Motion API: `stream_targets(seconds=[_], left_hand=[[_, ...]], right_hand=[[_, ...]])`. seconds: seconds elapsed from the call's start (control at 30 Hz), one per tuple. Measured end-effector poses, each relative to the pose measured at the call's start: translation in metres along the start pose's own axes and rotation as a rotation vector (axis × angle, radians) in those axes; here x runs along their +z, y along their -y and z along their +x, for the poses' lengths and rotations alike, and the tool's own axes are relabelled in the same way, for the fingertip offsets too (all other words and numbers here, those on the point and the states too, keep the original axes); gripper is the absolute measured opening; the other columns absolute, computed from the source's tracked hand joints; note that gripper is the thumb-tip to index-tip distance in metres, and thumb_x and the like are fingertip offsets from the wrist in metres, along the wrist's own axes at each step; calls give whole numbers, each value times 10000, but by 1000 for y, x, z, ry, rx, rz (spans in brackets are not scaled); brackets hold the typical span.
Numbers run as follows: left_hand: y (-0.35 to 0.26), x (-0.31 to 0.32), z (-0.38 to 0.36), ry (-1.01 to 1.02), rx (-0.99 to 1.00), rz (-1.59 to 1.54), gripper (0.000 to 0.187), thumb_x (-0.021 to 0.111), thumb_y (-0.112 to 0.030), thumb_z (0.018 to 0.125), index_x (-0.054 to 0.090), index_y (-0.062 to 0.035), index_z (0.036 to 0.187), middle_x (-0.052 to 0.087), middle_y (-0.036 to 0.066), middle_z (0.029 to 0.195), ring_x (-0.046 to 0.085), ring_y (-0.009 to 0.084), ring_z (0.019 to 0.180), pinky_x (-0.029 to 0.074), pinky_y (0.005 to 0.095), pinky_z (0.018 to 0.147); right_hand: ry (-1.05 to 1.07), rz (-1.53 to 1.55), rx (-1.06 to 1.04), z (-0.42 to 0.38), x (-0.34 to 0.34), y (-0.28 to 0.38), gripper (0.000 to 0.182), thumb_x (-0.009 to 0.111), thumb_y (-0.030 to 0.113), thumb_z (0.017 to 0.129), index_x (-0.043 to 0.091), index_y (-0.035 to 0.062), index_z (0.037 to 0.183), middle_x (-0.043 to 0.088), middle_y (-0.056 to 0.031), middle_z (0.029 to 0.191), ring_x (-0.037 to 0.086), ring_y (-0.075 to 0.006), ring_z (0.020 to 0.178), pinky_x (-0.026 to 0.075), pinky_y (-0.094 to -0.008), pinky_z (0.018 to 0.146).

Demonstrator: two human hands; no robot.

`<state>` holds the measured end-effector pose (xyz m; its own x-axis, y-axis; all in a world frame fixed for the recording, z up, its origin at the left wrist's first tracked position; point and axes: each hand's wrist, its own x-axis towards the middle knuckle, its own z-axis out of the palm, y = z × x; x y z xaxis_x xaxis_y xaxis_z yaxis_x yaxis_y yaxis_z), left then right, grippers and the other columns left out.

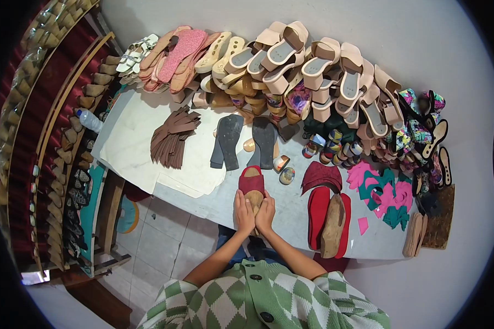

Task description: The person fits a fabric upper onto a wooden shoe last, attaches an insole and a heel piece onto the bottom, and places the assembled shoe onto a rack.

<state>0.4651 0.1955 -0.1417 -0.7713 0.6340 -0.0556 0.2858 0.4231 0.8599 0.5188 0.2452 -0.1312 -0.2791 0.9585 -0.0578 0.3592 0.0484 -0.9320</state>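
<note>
No text, brand, number or sign can be read anywhere. The sandals (291, 60) heaped along the table's (291, 214) far edge show small dark marks on their insoles, too small to make out. The bottle (89, 120) at the far left corner has a label, also illegible.

The sandal (252, 183) under the fingers (246, 205) has a dark red strap and a tan sole. Beyond the fingers lie two dark grey soles (246, 141) and a brown pile of cut pieces (171, 138) on the pale grey table (214, 203). To their right lie red insoles (317, 209), then pink and teal cutouts (383, 193). The stacked sandals (324, 66) farther off are beige. The shirt (263, 301) below is green-and-white checked.
</note>
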Motion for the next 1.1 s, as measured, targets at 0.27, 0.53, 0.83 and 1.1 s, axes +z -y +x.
stream_targets(seconds=[0.27, 0.53, 0.83, 1.1], left_hand=[[5, 2, 0, -5, 38, 23, 499, 303, -234, 964, 284, 78, 1353, 298, 273, 1391, 303, 382, 1290, 249, 382, 1068], [6, -16, 6, 94, -58, -124, 573, 465, -306, 923, 330, 70, 1332, 361, 242, 1357, 336, 356, 1274, 267, 370, 1061], [26, -29, -9, 334, -140, -449, 696, 577, -249, 891, 198, 26, 1406, 184, 156, 1456, 249, 278, 1342, 256, 334, 1075], [9, -42, -8, 368, -71, -357, 868, 700, -308, 784, 207, 76, 1386, 206, 199, 1432, 295, 287, 1309, 277, 347, 1069]], right_hand=[[3, -7, 20, 0, -5, 8, 379, 307, 151, 943, 517, -42, 1191, 533, -220, 1106, 515, -329, 1048, 382, -368, 928], [192, 285, 163, 20, -13, -39, 371, 431, 18, 850, 526, -3, 1208, 573, -146, 1137, 578, -204, 974, 461, -296, 843], [775, 418, 353, 9, -74, -34, 592, 603, 95, 822, 371, 59, 1365, 576, -53, 976, 564, -119, 864, 498, -245, 714], [784, 337, 397, -2, -70, -6, 681, 674, 192, 820, 327, 55, 1389, 544, -70, 1045, 563, -149, 925, 508, -272, 762]])
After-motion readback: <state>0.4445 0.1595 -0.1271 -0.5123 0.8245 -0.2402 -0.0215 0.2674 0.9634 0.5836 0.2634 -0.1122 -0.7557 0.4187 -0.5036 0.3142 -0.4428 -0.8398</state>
